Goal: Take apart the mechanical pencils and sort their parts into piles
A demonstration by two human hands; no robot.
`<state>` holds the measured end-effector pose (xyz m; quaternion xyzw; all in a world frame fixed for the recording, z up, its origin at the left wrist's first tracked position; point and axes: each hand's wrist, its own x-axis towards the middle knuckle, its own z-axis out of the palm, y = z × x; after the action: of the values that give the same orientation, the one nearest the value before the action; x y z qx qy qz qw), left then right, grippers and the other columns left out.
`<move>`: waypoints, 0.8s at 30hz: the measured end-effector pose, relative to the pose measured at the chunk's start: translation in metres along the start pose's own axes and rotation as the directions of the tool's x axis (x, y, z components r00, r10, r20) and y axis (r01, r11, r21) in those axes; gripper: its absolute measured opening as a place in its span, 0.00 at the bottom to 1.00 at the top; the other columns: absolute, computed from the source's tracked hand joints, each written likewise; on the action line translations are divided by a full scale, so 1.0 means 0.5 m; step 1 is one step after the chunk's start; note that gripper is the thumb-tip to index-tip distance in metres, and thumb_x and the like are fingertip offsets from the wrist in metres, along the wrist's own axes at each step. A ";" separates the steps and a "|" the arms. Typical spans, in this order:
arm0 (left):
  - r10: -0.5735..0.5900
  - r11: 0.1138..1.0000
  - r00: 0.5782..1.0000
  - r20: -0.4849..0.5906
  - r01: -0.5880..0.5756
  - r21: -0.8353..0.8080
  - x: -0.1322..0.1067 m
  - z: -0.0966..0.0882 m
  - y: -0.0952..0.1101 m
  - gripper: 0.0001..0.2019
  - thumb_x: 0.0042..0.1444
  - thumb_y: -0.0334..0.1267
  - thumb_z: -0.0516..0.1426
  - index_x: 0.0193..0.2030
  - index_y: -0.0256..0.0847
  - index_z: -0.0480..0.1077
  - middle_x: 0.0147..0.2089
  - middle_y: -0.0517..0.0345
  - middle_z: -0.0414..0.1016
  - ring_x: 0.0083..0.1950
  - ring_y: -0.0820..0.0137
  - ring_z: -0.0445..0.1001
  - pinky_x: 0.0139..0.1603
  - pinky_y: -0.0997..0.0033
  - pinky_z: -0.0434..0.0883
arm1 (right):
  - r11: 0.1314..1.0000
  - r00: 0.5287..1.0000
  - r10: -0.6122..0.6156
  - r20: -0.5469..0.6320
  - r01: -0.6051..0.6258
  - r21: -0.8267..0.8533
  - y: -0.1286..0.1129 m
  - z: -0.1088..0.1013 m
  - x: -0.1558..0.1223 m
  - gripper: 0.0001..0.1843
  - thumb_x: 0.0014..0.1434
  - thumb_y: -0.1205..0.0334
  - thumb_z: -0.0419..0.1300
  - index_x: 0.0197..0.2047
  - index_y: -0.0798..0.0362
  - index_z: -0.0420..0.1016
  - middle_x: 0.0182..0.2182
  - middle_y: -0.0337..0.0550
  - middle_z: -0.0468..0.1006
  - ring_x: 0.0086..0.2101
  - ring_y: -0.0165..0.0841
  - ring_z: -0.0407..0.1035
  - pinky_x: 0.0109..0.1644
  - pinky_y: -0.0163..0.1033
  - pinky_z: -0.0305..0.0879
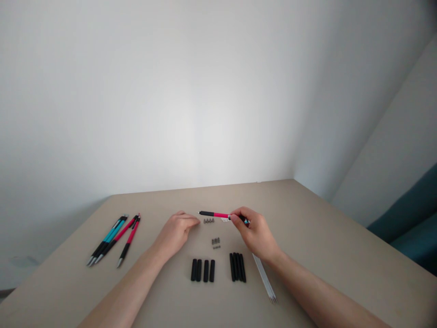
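we can read no text, label, brand or number here; the pens (112, 239) on the table (307, 218) show print too small to read.

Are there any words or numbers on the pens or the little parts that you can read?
None can be read. The red pen in the right hand shows a small white patch near the fingers, too small and blurred to tell. The finished pens on the left and the black grips show no print.

Finished pens (114, 239) far left; teal seat (414, 218) right.
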<state>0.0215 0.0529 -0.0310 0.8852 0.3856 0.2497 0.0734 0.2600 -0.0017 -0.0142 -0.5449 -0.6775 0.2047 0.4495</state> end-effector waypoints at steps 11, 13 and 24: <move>-0.096 0.995 0.995 -0.021 0.096 -0.018 -0.003 0.008 0.002 0.10 0.55 0.29 0.55 0.40 0.45 0.73 0.38 0.58 0.78 0.41 0.66 0.74 0.45 0.67 0.69 | 1.000 1.000 0.000 0.009 0.000 -0.008 0.002 0.001 0.001 0.12 0.60 0.58 0.53 0.32 0.54 0.75 0.27 0.41 0.76 0.29 0.32 0.67 0.32 0.35 0.59; -0.156 0.987 0.987 -0.022 0.155 -0.045 -0.006 0.004 0.004 0.08 0.54 0.30 0.56 0.40 0.43 0.72 0.37 0.58 0.77 0.38 0.68 0.74 0.43 0.67 0.70 | 1.000 1.000 -0.006 0.003 0.006 -0.009 0.003 0.002 0.001 0.12 0.60 0.58 0.53 0.32 0.54 0.75 0.27 0.42 0.76 0.29 0.32 0.67 0.32 0.35 0.59; -0.062 0.994 0.998 0.021 0.064 -0.093 -0.010 -0.009 0.012 0.08 0.55 0.34 0.56 0.30 0.44 0.77 0.36 0.56 0.77 0.41 0.66 0.73 0.44 0.66 0.70 | 1.000 1.000 0.004 -0.008 -0.004 -0.003 0.001 0.000 -0.001 0.12 0.60 0.58 0.53 0.32 0.53 0.75 0.26 0.40 0.75 0.28 0.31 0.66 0.31 0.34 0.59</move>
<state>0.0202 0.0446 -0.0269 0.8703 0.4006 0.2573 0.1260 0.2605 -0.0017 -0.0148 -0.5477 -0.6750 0.2025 0.4510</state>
